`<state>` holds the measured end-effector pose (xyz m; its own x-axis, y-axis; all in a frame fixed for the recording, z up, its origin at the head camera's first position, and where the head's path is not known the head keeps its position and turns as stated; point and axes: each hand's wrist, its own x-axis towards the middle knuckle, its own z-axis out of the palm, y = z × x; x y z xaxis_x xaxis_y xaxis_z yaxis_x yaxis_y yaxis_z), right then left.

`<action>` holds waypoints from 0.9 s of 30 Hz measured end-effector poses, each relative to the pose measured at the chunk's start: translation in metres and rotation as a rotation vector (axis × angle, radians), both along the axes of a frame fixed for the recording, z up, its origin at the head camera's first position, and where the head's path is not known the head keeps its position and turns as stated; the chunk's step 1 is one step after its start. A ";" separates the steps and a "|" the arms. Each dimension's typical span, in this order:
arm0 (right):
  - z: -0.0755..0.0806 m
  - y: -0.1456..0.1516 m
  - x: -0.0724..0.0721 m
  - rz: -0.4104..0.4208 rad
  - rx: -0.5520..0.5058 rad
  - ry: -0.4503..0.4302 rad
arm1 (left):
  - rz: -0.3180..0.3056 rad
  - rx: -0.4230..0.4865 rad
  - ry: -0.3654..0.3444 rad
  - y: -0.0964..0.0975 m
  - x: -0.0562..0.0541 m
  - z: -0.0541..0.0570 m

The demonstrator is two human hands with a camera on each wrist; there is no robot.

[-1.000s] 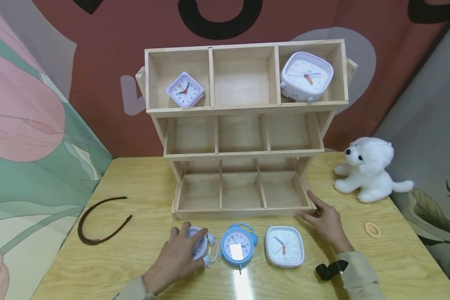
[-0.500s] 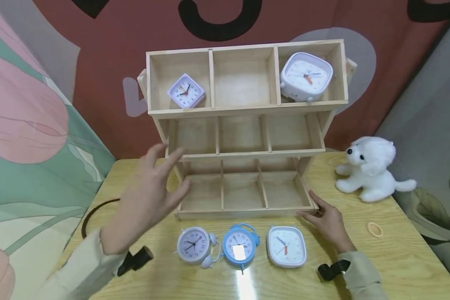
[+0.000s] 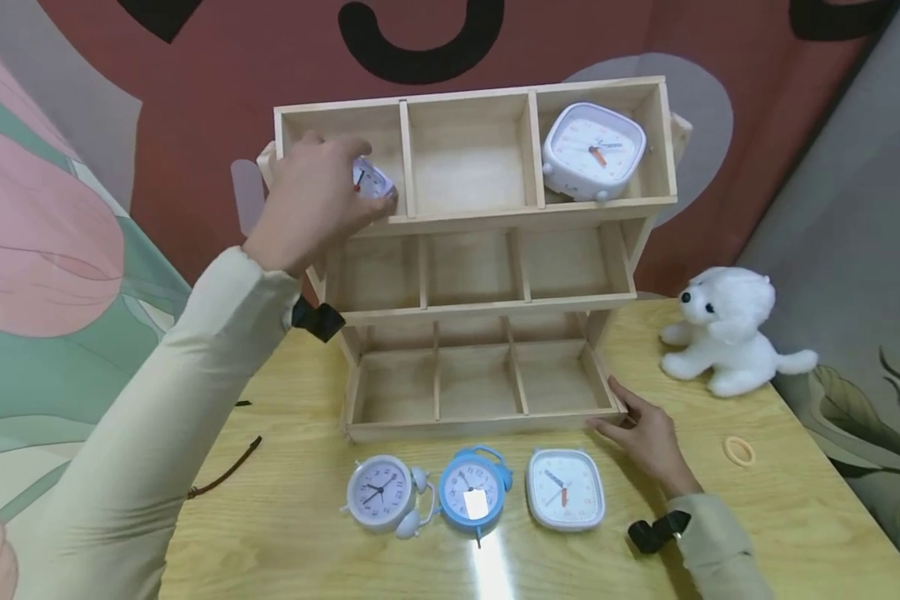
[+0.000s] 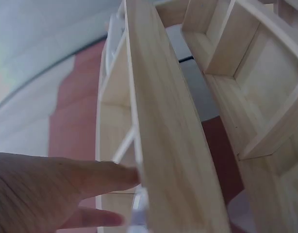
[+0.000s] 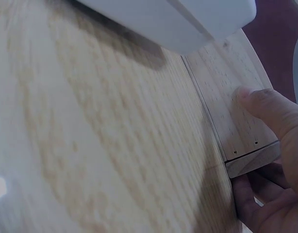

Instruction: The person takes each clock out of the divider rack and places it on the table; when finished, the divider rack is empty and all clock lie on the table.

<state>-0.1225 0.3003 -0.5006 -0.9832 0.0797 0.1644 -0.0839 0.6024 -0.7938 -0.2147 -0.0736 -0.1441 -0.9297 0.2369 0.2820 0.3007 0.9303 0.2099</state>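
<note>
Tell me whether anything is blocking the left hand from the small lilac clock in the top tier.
Nothing visible is: the left hand reaches into the left compartment with thumb and fingers at the edges of the small lilac clock. The divider stands to the clock's right, not between them.

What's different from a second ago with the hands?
The left hand let go of the pale round clock, moved up to the top left compartment and now has its fingers around the small purple clock. The right hand stayed on the corner of the bottom tray; the blue clock and toy dog stayed put.
</note>
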 end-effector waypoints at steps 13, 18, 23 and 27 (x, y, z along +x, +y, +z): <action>0.003 -0.002 0.001 -0.011 -0.001 -0.031 | 0.048 -0.001 -0.070 0.006 -0.027 -0.007; 0.002 -0.004 0.000 -0.006 -0.003 -0.028 | 0.047 0.025 -0.078 0.004 -0.026 -0.005; 0.000 -0.005 0.000 -0.005 -0.007 -0.024 | 0.049 0.050 -0.070 0.001 -0.012 0.006; -0.001 -0.003 -0.001 -0.013 -0.012 -0.002 | 0.041 0.025 -0.011 -0.005 0.013 0.019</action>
<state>-0.1231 0.2974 -0.5013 -0.9824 0.0949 0.1611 -0.0740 0.5936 -0.8014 -0.2015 -0.0782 -0.1253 -0.9416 0.1918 0.2767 0.2602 0.9360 0.2369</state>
